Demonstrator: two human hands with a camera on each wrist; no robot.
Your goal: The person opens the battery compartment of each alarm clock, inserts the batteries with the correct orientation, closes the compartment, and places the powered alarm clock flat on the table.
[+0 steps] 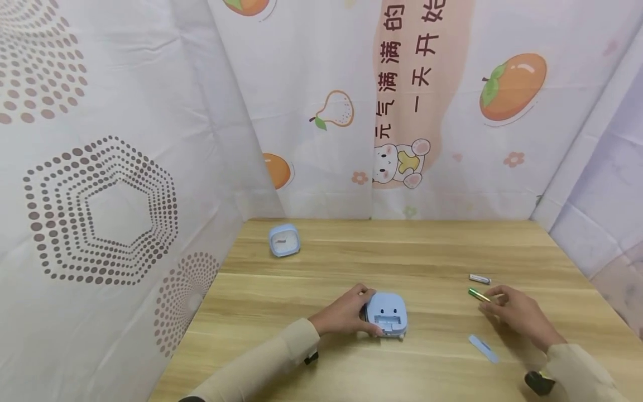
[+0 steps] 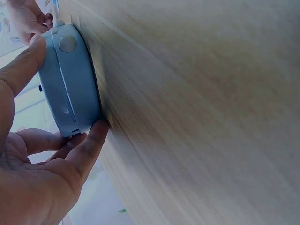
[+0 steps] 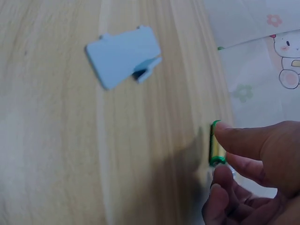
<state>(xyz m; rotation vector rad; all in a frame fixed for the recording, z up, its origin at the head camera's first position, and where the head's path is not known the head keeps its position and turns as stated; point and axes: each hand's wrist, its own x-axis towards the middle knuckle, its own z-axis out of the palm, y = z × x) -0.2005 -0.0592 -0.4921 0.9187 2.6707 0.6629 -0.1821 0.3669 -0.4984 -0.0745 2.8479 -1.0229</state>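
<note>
My left hand grips the side of a light blue clock, thumb at its near edge and fingers at the far side. The clock lies back up on the table, its uncovered battery compartment showing. In the left wrist view, the fingers wrap the rim of the clock. To the right, my right hand pinches a green and gold battery near one end. The right wrist view has the thumb over that battery. A silver-white battery lies just beyond. Nearer is a blue battery cover.
A second blue clock stands at the back left of the wooden table, its dial showing. Printed curtains enclose the table at the back and both sides.
</note>
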